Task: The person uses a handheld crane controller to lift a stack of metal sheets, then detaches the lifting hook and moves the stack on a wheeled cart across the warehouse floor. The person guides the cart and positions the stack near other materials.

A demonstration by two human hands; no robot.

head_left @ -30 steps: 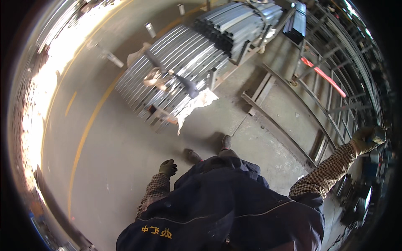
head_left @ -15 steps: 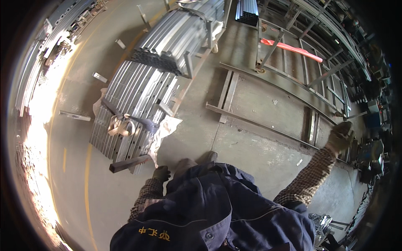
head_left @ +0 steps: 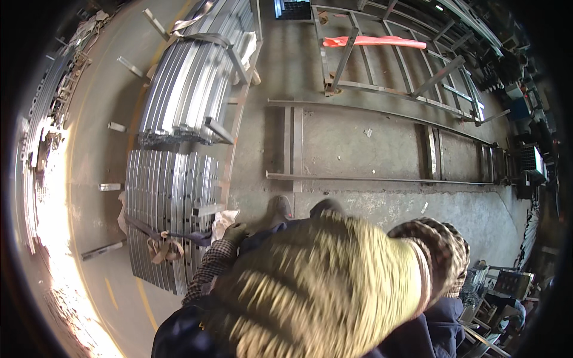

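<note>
Up close, the right hand (head_left: 319, 286) hovers before the jacket (head_left: 182, 334).

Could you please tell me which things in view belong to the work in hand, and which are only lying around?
Probably in use, being nearest the left gloved hand:
white wrapping, contact unclear
strapped metal profiles

Apparently just lying around:
red wrapped length
low metal frame
blue-tinted bundle

The right gloved hand is blurred; no held thing is visible.
</note>
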